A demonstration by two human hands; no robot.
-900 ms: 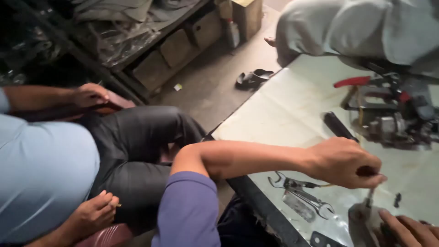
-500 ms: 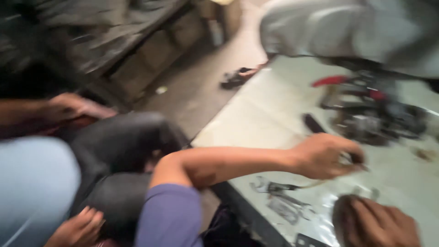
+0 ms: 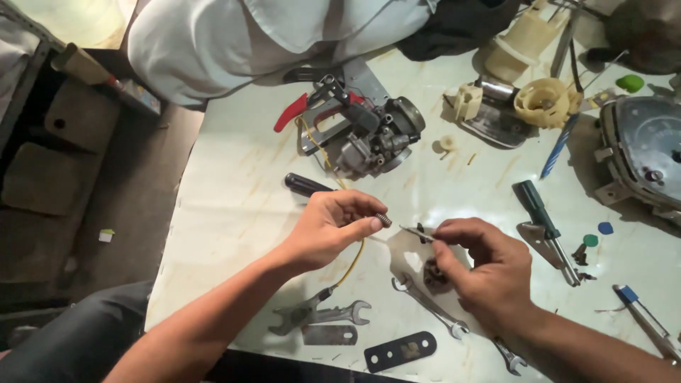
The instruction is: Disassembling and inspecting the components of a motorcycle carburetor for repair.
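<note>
My left hand pinches a small coil spring between thumb and forefinger above the pale worktable. My right hand holds a thin metal needle-like part by its fingertips, its point aimed at the spring and a short gap away. Under the right hand lies a small dark round part. A yellow wire runs beneath my left hand. A grey carburettor sits farther back, in the middle of the table.
Spanners, a flat black plate, pliers and screwdrivers lie scattered near me. Red-handled pliers, cream plastic parts and a grey housing sit at the back. Another person in a white garment stands across.
The view has swung from the floor and seated people to my left onto the table. My hands have come together, and the spring and thin part now show at their fingertips.
</note>
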